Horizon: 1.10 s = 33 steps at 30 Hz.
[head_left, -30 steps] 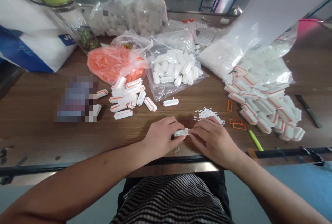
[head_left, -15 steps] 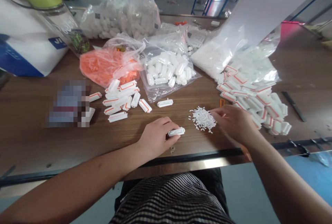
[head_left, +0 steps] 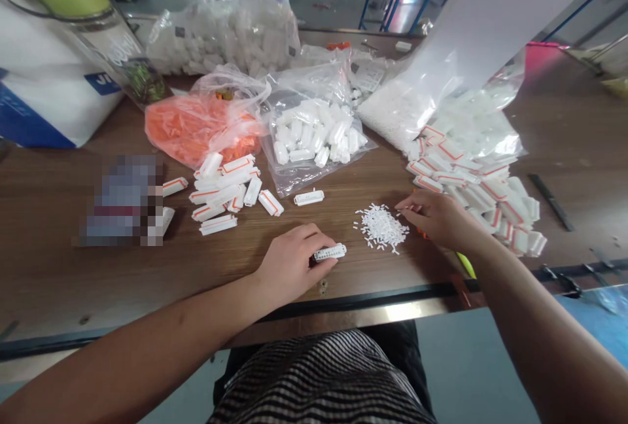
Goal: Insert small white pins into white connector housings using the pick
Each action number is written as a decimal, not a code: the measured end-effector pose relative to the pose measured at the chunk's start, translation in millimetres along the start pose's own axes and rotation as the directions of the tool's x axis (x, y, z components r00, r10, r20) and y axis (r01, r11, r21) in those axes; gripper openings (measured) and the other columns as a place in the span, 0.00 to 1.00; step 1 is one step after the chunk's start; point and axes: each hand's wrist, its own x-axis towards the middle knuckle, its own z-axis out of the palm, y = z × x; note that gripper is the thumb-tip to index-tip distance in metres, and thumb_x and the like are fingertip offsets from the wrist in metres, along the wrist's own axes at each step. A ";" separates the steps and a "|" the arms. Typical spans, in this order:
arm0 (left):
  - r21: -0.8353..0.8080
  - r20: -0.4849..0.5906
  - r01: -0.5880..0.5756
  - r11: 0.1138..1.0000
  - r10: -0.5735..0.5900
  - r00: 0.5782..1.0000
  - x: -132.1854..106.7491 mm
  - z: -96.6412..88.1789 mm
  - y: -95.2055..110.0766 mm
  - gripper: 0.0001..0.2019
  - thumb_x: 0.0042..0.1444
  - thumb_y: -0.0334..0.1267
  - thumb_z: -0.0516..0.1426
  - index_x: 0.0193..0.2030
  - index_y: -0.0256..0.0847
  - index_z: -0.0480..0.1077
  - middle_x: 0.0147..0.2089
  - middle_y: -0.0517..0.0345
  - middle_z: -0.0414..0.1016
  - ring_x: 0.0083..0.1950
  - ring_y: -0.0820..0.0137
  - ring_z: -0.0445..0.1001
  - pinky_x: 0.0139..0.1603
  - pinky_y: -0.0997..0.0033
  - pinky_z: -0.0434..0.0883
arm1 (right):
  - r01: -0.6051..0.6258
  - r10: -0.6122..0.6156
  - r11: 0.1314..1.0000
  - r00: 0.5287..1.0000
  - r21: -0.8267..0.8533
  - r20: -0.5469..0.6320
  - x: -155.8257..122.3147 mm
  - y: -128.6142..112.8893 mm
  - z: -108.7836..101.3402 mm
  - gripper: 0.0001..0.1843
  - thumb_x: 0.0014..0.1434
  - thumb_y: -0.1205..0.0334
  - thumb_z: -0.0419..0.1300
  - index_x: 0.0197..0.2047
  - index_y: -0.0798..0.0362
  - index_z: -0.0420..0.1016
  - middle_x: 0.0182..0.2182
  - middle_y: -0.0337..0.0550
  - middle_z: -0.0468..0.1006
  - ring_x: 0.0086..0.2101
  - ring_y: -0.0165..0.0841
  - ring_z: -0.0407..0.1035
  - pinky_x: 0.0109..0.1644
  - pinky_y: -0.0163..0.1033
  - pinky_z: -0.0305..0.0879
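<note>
My left hand (head_left: 289,264) rests on the wooden table (head_left: 59,267) near its front edge, fingers closed on a small white plastic connector (head_left: 330,252). My right hand (head_left: 439,218) lies to the right of a little heap of tiny white pieces (head_left: 380,228). Its thumb and fingertips are pinched together at the heap's right edge; what they pinch is too small to make out. Orange frame parts lie partly hidden under this hand. A single white connector (head_left: 309,197) lies on the table beyond my left hand.
White parts with orange frames lie in a small group (head_left: 228,192) at the left and a large pile (head_left: 481,178) at the right. Behind stand a bag of orange parts (head_left: 196,126), bags of white parts (head_left: 314,133), and a white-and-blue sack (head_left: 44,84). A yellow-green pen (head_left: 464,264) lies by my right wrist.
My right hand left the connector and moved right to the heap of tiny white pieces, settling at its edge. My left hand kept hold of the connector.
</note>
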 end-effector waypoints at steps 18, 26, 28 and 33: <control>-0.002 0.016 -0.012 1.000 0.012 1.000 0.3 -1.3 -0.3 0.06 0.61 0.39 0.58 0.43 0.41 0.73 0.40 0.57 0.74 0.41 0.68 0.74 0.42 0.65 0.72 | -0.130 0.113 0.983 0.985 -0.128 -0.127 -3.1 -5.6 5.7 0.12 0.53 0.54 0.59 0.29 0.48 0.83 0.25 0.41 0.82 0.28 0.38 0.75 0.30 0.39 0.62; -0.004 0.023 -0.010 1.000 0.010 1.000 0.0 -1.7 -0.7 0.06 0.61 0.38 0.58 0.43 0.42 0.73 0.39 0.57 0.74 0.41 0.68 0.74 0.42 0.64 0.72 | -0.158 0.142 0.980 0.981 -0.123 -0.132 -4.6 2.0 1.9 0.14 0.55 0.52 0.59 0.31 0.48 0.84 0.25 0.44 0.82 0.27 0.40 0.75 0.30 0.41 0.62; -0.005 0.023 -0.013 1.000 0.013 1.000 -0.1 -1.7 -0.9 0.06 0.61 0.39 0.58 0.43 0.41 0.73 0.40 0.56 0.74 0.41 0.68 0.74 0.42 0.65 0.72 | -0.146 0.121 0.973 0.982 -0.177 -0.144 -5.6 -1.2 1.4 0.15 0.56 0.51 0.58 0.30 0.48 0.84 0.22 0.43 0.80 0.25 0.40 0.73 0.28 0.41 0.60; -0.001 0.022 -0.015 1.000 0.015 1.000 0.0 -1.5 -1.2 0.07 0.61 0.39 0.58 0.43 0.42 0.73 0.40 0.56 0.75 0.41 0.67 0.74 0.42 0.65 0.72 | -0.127 0.093 0.967 0.983 -0.221 -0.156 -2.6 -5.6 1.9 0.15 0.56 0.52 0.57 0.31 0.48 0.84 0.23 0.43 0.81 0.26 0.40 0.74 0.29 0.40 0.61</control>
